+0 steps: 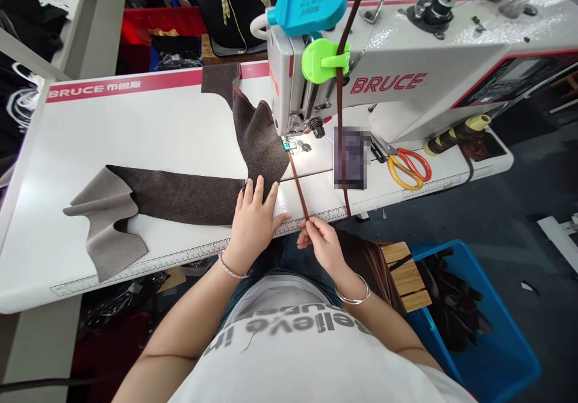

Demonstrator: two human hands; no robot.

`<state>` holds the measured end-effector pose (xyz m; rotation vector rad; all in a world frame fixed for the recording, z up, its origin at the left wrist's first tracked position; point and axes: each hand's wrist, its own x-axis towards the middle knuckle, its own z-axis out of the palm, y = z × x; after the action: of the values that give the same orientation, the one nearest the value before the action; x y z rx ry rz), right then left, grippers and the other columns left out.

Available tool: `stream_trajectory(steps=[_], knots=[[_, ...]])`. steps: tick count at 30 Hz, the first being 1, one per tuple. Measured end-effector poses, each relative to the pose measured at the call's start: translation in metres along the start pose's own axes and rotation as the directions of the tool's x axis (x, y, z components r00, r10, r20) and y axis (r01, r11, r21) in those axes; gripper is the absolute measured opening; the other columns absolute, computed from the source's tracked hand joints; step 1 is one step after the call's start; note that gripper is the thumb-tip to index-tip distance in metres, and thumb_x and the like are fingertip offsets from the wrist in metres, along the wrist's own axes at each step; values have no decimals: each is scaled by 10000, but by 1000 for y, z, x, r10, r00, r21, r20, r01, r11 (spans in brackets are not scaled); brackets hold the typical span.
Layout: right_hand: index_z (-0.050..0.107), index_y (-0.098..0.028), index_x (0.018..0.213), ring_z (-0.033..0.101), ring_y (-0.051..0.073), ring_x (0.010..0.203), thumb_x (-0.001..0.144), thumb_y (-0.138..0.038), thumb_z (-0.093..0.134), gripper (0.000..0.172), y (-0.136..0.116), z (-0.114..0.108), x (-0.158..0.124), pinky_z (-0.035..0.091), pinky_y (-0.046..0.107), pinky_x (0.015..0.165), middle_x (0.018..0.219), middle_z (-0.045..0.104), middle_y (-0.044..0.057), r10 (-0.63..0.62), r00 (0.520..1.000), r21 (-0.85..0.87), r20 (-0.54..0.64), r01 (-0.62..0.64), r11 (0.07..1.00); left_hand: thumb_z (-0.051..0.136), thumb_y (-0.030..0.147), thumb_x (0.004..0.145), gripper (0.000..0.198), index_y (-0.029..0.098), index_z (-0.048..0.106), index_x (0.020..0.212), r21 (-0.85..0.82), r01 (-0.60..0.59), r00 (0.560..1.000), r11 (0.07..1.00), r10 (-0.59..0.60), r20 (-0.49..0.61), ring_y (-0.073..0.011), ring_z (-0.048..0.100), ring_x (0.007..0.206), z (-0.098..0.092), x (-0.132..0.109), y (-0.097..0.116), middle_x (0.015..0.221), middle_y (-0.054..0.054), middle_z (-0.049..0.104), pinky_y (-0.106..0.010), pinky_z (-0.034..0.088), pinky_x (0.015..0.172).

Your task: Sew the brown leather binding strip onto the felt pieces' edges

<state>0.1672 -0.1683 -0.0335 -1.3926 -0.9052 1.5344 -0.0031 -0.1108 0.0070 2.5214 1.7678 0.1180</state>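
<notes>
The left hand (pixel 251 227) lies open and flat, fingers spread, on a dark brown felt-like panel (pixel 180 196), near the front edge of the white sewing table (pixel 135 126) and close to the presser foot (pixel 289 142) of a BRUCE industrial sewing machine (pixel 388 84). The right hand (pixel 322 246) is closed in a pinch on a narrow brown binding strip (pixel 298 186), which runs straight from the fingertips to the presser foot. Handling is judged sound: spread-finger pressure should hold the panel without creasing it, and the pinch should stay light and in line with the strip so that no twist forms. The panel curves across the table, its upper portion passing behind the machine head, with brown edging visible along the curved section near the foot. Its left end folds over, exposing a grey-taupe reverse (pixel 103 222). No fraying is discernible at this resolution. A second brown strip (pixel 339 114) hangs past the machine head, and scissors with red and yellow handles (pixel 409 171) lie on the table to the right.
</notes>
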Motion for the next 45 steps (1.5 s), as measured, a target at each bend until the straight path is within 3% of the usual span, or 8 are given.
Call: stream_trajectory(steps=[11,16,23,30,45], knots=[[592,-151,879,592,94,490,824,-663,556,517,-1,-1,0,502,197,507,589,623,-3,-1,1000,-6,-7,1,1000,501,538,925,751,56,375,1487,3,16,1000,1000,-16,10,-433,327,1424,-1,1,3,1545,-245,346,-546,343,1125],[593,-154,875,589,93,481,803,-677,576,529,-1,1,1,497,197,498,583,621,-6,4,1000,17,-10,-4,1000,494,485,944,659,45,438,1431,15,-19,1000,1000,19,19,-397,397,1376,-7,-2,-1,1493,-235,423,-489,416,1080],[596,-154,884,585,95,487,812,-674,570,525,1,0,0,503,207,507,586,624,-3,0,1000,28,-6,0,1000,485,367,955,475,95,530,1341,45,-127,991,991,126,34,-320,548,1091,-19,2,-14,1240,-193,580,-421,509,899],[594,-154,882,582,91,485,813,-663,580,514,1,0,0,499,201,504,587,622,-5,-3,1000,38,-9,3,999,427,325,973,434,93,565,1313,78,-136,991,988,136,5,-297,515,936,-18,6,-15,1037,-161,571,-401,502,778],[594,-157,879,588,94,484,822,-662,564,509,-1,3,-1,505,200,499,588,625,-3,-4,1000,22,-2,4,1000,406,297,974,434,95,566,1324,33,-137,990,990,138,-35,-302,487,945,-9,9,-15,1011,-154,571,-421,495,831]])
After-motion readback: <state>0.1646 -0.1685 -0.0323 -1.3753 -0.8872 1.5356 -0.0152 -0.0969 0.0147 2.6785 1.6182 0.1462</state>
